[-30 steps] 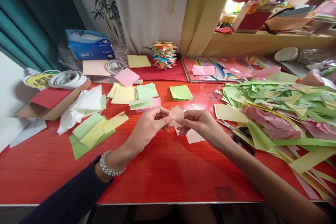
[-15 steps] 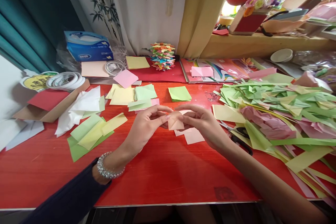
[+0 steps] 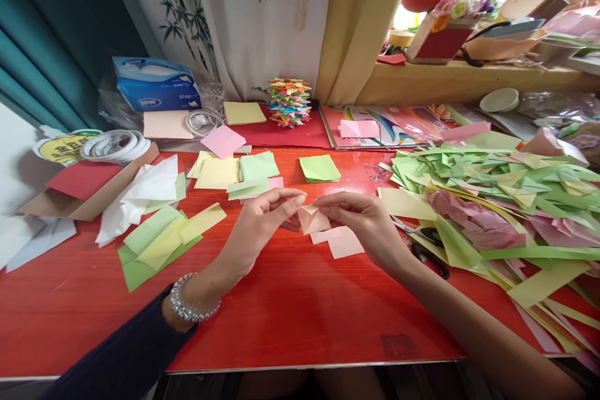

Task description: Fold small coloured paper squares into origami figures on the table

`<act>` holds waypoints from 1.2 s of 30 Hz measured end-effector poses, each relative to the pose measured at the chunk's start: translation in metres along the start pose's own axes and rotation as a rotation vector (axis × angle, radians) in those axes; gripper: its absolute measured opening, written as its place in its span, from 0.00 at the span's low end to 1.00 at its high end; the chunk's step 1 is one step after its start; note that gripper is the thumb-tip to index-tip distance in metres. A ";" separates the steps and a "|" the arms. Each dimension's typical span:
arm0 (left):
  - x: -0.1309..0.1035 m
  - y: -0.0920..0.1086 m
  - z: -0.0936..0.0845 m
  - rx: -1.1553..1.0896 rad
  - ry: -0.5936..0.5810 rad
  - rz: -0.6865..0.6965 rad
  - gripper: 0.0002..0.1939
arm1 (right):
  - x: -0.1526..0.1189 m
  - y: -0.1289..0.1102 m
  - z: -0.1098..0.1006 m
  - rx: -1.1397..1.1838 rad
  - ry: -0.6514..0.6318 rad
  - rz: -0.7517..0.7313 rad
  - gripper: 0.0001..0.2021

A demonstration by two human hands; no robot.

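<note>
A small peach paper (image 3: 313, 220) with fold creases is held up between my two hands over the red table (image 3: 290, 312). My left hand (image 3: 265, 222) is closed at its left edge, thumb and forefinger together near the top corner. On the other side my right hand (image 3: 363, 219) pinches the paper's right part, its fingers partly hiding it. Pale pink paper squares (image 3: 345, 242) lie on the table just behind and below the held piece. A stack of green squares (image 3: 320, 169) sits beyond the hands.
Black-handled scissors (image 3: 429, 253) lie by my right forearm, beside a heap of green folded strips (image 3: 497, 178). Green and yellow sheets (image 3: 164, 240) are to the left. At the back stand a colourful folded-paper stack (image 3: 289, 103) and a blue tissue pack (image 3: 157, 86).
The peach paper has turned slightly and a fold in it now stands raised. My left thumb has shifted up toward its top corner. The camera view has moved slightly.
</note>
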State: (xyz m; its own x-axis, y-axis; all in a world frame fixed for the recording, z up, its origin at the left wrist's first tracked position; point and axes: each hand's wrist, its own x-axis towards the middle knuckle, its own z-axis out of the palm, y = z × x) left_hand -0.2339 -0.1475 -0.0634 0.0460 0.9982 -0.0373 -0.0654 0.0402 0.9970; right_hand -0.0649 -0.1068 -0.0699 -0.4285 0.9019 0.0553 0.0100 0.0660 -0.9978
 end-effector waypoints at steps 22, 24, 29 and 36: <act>0.003 0.000 -0.003 0.159 -0.053 -0.013 0.10 | 0.000 0.003 0.002 0.026 -0.076 0.155 0.09; 0.005 0.000 -0.005 0.152 -0.068 -0.039 0.12 | 0.001 0.005 0.002 0.032 -0.046 0.127 0.09; 0.006 -0.002 -0.008 0.230 -0.134 -0.031 0.09 | 0.001 0.006 0.001 0.101 -0.065 0.107 0.09; 0.005 -0.006 -0.006 0.267 -0.139 -0.034 0.09 | 0.002 0.006 0.001 -0.007 -0.059 0.140 0.09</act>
State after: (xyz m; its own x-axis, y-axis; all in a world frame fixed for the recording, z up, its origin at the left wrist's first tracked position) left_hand -0.2391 -0.1426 -0.0696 0.1804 0.9803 -0.0801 0.2017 0.0429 0.9785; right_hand -0.0668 -0.1055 -0.0757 -0.4747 0.8759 -0.0866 0.0794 -0.0554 -0.9953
